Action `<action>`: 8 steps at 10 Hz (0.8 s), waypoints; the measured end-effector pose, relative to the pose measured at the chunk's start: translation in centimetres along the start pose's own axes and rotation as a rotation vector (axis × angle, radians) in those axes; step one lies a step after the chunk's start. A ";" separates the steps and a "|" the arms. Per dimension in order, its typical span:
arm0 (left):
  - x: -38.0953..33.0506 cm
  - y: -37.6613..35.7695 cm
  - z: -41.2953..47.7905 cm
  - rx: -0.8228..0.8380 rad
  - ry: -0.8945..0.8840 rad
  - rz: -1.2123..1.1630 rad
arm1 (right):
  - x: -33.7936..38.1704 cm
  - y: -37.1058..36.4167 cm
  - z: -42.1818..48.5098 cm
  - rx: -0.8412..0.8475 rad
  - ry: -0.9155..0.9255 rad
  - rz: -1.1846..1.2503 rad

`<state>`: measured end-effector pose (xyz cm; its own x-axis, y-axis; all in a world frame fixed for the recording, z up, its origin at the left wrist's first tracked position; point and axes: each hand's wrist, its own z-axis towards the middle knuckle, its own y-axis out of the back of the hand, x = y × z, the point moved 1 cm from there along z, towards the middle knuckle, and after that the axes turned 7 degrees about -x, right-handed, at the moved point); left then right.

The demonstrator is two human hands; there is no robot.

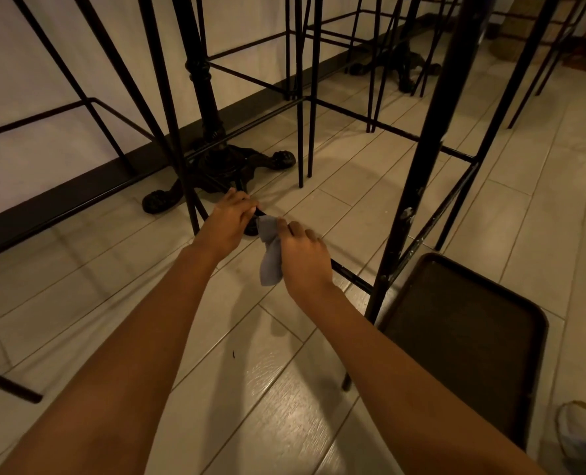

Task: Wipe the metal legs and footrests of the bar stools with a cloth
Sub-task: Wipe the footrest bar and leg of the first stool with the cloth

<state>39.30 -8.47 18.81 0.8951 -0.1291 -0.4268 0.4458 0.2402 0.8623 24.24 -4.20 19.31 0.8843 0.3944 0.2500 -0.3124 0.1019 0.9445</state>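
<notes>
Black metal bar stools stand over a tiled floor. The nearest stool has a thick scuffed leg [418, 186] on the right and a low footrest bar [351, 276] running left from it. My left hand [228, 222] grips the far end of that bar near a thin leg. Just right of it, my right hand [303, 257] holds a grey-blue cloth [270, 250] wrapped against the bar, and the cloth's loose end hangs down.
An ornate cast-iron table base [223, 166] stands just behind my hands. More thin stool legs [302, 132] crowd the back, along a dark skirting board [79, 190]. A dark brown seat or tray [463, 337] lies at the lower right. Open tile floor lies in front.
</notes>
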 end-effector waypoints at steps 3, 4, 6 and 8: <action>1.2 -2.0 -0.4 -0.032 0.010 0.039 | -1.5 -1.1 -2.2 -0.309 -0.042 -0.063; 0.7 -1.9 -0.5 -0.048 0.015 0.038 | -1.3 -0.8 -2.2 -0.299 -0.055 -0.070; -0.2 -1.5 -0.6 -0.069 -0.012 0.062 | -0.5 -0.4 -1.5 -0.238 -0.094 -0.048; -0.2 -1.6 -0.4 -0.041 -0.002 0.143 | -1.2 -1.0 -2.2 -0.324 -0.049 -0.031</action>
<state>38.46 -8.40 17.40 0.9494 -0.0931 -0.2999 0.3140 0.2955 0.9022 22.75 -2.71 17.60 0.9083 0.3432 0.2392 -0.3723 0.4020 0.8365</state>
